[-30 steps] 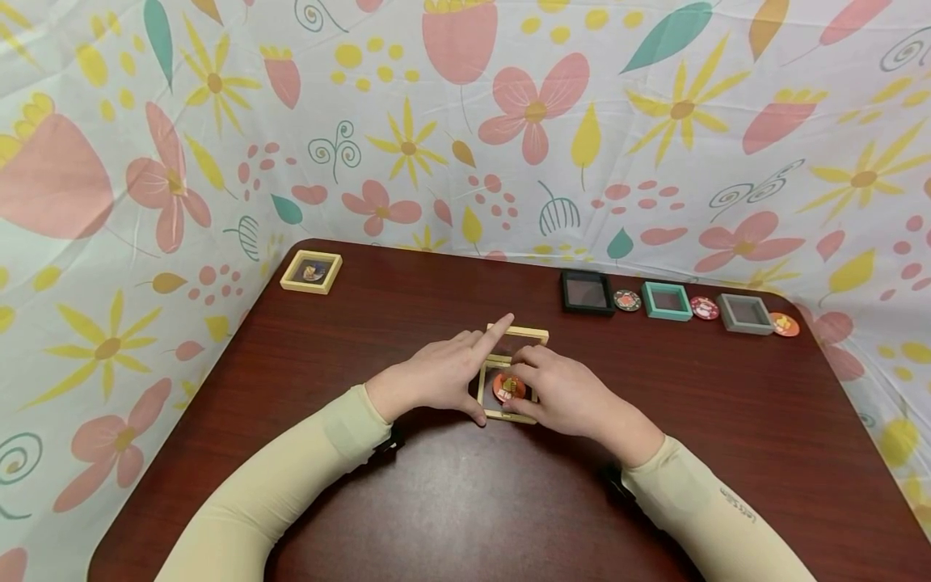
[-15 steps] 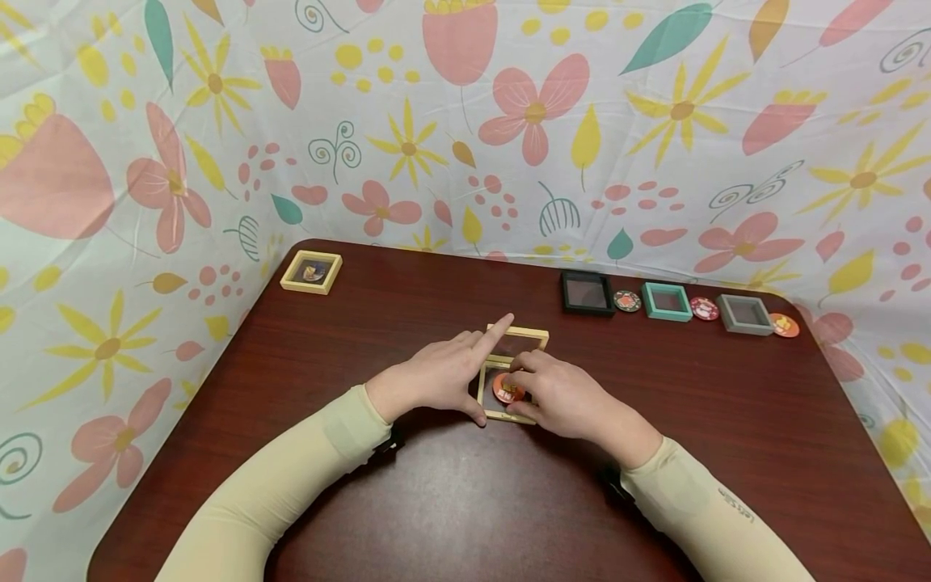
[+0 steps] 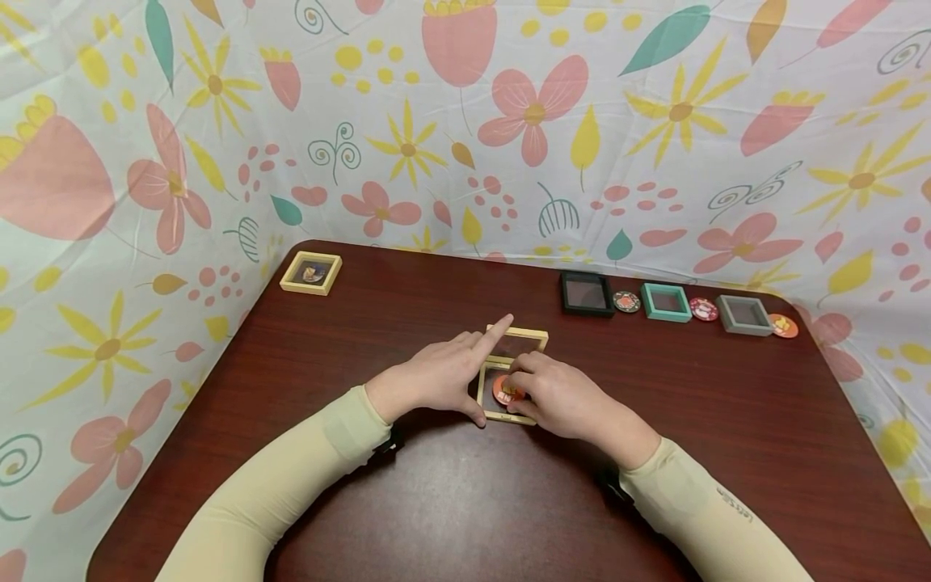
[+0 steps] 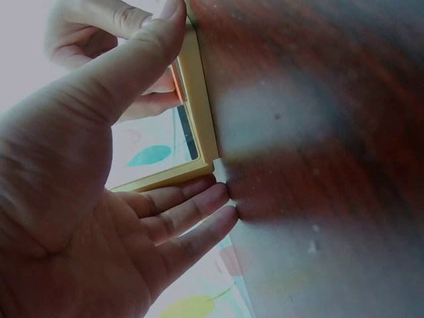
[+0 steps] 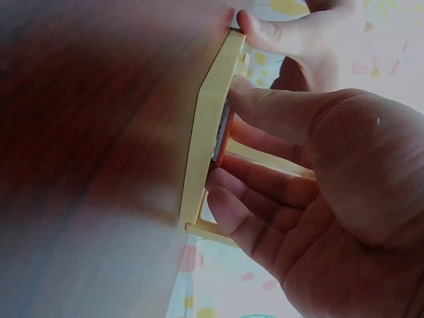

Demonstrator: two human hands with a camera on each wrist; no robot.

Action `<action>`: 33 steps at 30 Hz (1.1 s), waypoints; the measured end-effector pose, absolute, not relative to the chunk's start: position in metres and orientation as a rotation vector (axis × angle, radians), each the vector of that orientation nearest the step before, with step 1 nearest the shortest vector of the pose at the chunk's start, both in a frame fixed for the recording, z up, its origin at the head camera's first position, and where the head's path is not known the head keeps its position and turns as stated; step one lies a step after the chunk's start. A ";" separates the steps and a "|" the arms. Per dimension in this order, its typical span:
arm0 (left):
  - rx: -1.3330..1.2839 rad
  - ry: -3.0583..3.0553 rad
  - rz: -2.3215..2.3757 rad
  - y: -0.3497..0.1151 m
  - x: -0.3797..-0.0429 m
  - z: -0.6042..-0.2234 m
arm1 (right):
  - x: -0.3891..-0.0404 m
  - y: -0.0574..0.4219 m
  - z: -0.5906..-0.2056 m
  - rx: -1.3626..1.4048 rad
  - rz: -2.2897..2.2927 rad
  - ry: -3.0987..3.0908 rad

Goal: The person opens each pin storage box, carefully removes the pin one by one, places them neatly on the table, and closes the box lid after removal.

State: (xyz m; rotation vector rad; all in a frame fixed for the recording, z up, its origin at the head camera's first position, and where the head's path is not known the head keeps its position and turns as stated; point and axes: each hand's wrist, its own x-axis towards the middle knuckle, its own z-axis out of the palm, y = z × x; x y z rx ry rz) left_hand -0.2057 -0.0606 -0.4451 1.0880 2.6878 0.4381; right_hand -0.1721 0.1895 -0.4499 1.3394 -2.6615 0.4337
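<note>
Two hands (image 3: 440, 377) (image 3: 569, 396) at frame (image 3: 502, 416) edges, disc (image 3: 499, 391) pinched

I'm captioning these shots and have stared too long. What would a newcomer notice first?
Probably the bright flowered cloth filling the background of the head view. In the centre, the right hand holds an orange disc at an open yellow case, with the left hand along the case's left side. At the back right, a black case, a teal case and a grey case sit in a row among round discs.
</note>
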 end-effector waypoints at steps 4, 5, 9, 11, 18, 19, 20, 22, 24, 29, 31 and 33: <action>1.100 2.693 0.434 -0.060 -0.206 -0.445 | -0.173 0.191 -0.449 1.343 0.432 -2.646; 1.102 2.693 0.432 -0.060 -0.206 -0.445 | -0.173 0.192 -0.448 1.345 0.431 -2.639; 1.094 2.687 0.431 -0.060 -0.206 -0.446 | -0.174 0.195 -0.442 1.337 0.439 -2.640; 1.088 2.683 0.431 -0.060 -0.207 -0.446 | -0.174 0.197 -0.436 1.329 0.448 -2.647; 1.078 2.677 0.425 -0.060 -0.207 -0.446 | -0.174 0.211 -0.410 1.319 0.478 -2.602; 1.079 2.677 0.424 -0.060 -0.207 -0.446 | -0.174 0.214 -0.406 1.310 0.482 -2.592; 1.081 2.678 0.423 -0.060 -0.207 -0.446 | -0.175 0.219 -0.403 1.295 0.485 -2.582; 1.086 2.680 0.422 -0.060 -0.207 -0.447 | -0.176 0.229 -0.397 1.250 0.485 -2.567; 1.089 2.680 0.426 -0.060 -0.207 -0.447 | -0.178 0.241 -0.393 1.185 0.485 -2.561; 1.087 2.681 0.423 -0.060 -0.207 -0.448 | -0.184 0.279 -0.389 0.993 0.445 -2.597; 1.085 2.681 0.419 -0.060 -0.207 -0.448 | -0.186 0.297 -0.390 0.914 0.429 -2.632; 1.083 2.680 0.418 -0.060 -0.207 -0.447 | -0.190 0.316 -0.392 0.829 0.413 -2.675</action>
